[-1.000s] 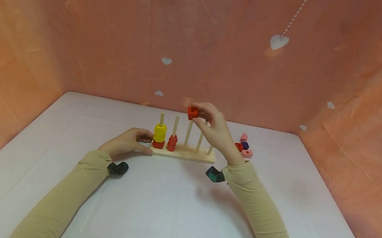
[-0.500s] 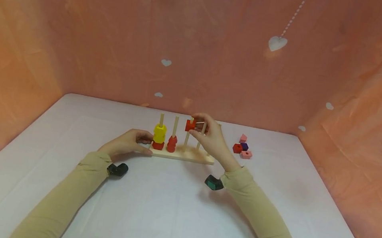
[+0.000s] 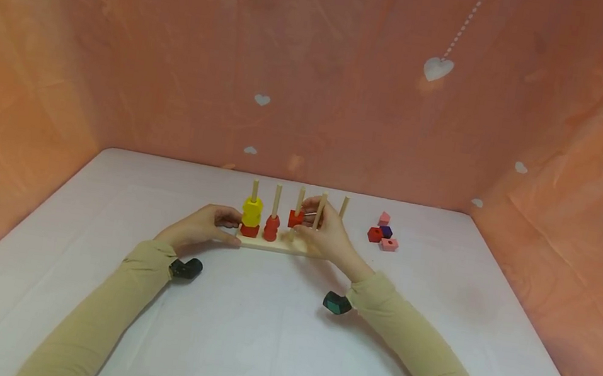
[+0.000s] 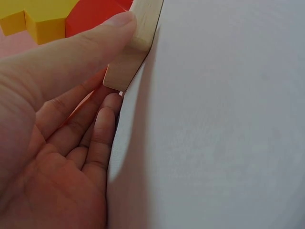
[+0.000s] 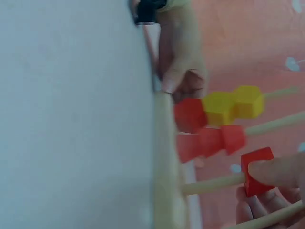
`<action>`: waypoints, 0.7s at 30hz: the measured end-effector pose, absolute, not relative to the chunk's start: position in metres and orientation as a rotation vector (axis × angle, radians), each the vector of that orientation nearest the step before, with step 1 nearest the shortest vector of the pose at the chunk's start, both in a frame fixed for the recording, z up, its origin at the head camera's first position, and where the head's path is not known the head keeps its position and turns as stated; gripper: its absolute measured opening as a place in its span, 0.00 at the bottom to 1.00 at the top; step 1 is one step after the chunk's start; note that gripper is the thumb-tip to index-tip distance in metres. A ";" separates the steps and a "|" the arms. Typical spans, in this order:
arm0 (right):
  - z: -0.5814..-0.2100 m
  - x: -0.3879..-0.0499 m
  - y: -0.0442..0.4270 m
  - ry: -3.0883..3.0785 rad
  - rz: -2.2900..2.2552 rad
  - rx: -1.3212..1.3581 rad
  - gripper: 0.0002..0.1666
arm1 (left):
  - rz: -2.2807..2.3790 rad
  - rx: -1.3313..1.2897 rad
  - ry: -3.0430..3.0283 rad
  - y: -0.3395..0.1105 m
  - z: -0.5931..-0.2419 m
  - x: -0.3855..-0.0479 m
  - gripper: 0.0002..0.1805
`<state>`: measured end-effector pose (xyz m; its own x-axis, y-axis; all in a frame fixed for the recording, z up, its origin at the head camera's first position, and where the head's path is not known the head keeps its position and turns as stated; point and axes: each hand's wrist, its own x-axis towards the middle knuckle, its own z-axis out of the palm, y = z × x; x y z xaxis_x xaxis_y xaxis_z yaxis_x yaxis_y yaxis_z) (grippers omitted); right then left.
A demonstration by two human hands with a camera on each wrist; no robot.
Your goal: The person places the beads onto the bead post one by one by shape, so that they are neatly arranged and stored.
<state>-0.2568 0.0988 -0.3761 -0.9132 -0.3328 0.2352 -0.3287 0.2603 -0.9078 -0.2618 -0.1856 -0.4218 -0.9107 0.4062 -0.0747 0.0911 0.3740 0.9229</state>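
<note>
A wooden peg stand with upright pegs stands on the table. My left hand grips its left end, thumb on the front edge and fingers behind. On the leftmost peg, yellow blocks sit above a red block. Several stacked red blocks are on the second peg. My right hand pinches a red square block threaded on the third peg, partway down and above the base. The fourth peg stands in front of the right hand's fingers.
Right of the stand lie loose blocks: a red one, a purple one and two pink ones, the nearer pink block at the front. Orange fabric with hearts hangs behind the white table.
My right hand has brought the red square block from above the third peg onto it and slid it down. The left hand has stayed at the stand's left end.
</note>
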 end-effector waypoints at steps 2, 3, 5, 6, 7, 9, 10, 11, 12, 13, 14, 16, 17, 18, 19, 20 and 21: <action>-0.386 -0.259 0.099 2.509 -1.776 -0.645 0.24 | 1.551 0.421 2.346 -0.185 -0.421 -0.262 0.32; -0.389 -0.259 0.099 2.517 -1.761 -0.635 0.23 | 1.552 0.415 2.343 -0.185 -0.421 -0.262 0.32; -0.394 -0.259 0.099 2.525 -1.738 -0.624 0.21 | 1.548 0.420 2.344 -0.186 -0.421 -0.262 0.33; -0.397 -0.258 0.099 2.533 -1.719 -0.618 0.20 | 1.549 0.415 2.345 -0.186 -0.420 -0.262 0.33; -0.399 -0.257 0.099 2.540 -1.704 -0.608 0.20 | 1.547 0.412 2.349 -0.186 -0.420 -0.262 0.33; -0.402 -0.256 0.099 2.555 -1.681 -0.594 0.19 | 1.537 0.422 2.356 -0.186 -0.420 -0.261 0.33; -0.404 -0.256 0.099 2.559 -1.676 -0.592 0.19 | 1.533 0.425 2.361 -0.186 -0.420 -0.261 0.33; -0.405 -0.255 0.099 2.562 -1.671 -0.597 0.19 | 1.534 0.420 2.360 -0.185 -0.421 -0.261 0.33; -0.405 -0.254 0.100 2.562 -1.667 -0.601 0.20 | 1.535 0.415 2.361 -0.185 -0.421 -0.261 0.33; -0.405 -0.254 0.100 2.558 -1.666 -0.609 0.21 | 1.535 0.422 2.363 -0.185 -0.422 -0.262 0.33; -0.405 -0.254 0.101 2.562 -1.658 -0.622 0.21 | 1.541 0.418 2.359 -0.185 -0.422 -0.262 0.34; -0.404 -0.253 0.104 2.565 -1.638 -0.625 0.25 | 1.549 0.407 2.353 -0.185 -0.423 -0.262 0.34; -0.402 -0.252 0.105 2.566 -1.624 -0.625 0.28 | 1.548 0.405 2.352 -0.185 -0.423 -0.262 0.34; -0.400 -0.250 0.107 2.572 -1.608 -0.628 0.31 | 1.549 0.399 2.352 -0.185 -0.424 -0.262 0.35; -0.397 -0.248 0.109 2.587 -1.591 -0.639 0.33 | 1.549 0.394 2.351 -0.185 -0.424 -0.262 0.35; -0.393 -0.245 0.111 2.607 -1.571 -0.661 0.35 | 1.551 0.387 2.350 -0.185 -0.423 -0.262 0.35; -0.389 -0.242 0.113 2.626 -1.556 -0.679 0.37 | 1.550 0.390 2.353 -0.186 -0.423 -0.262 0.35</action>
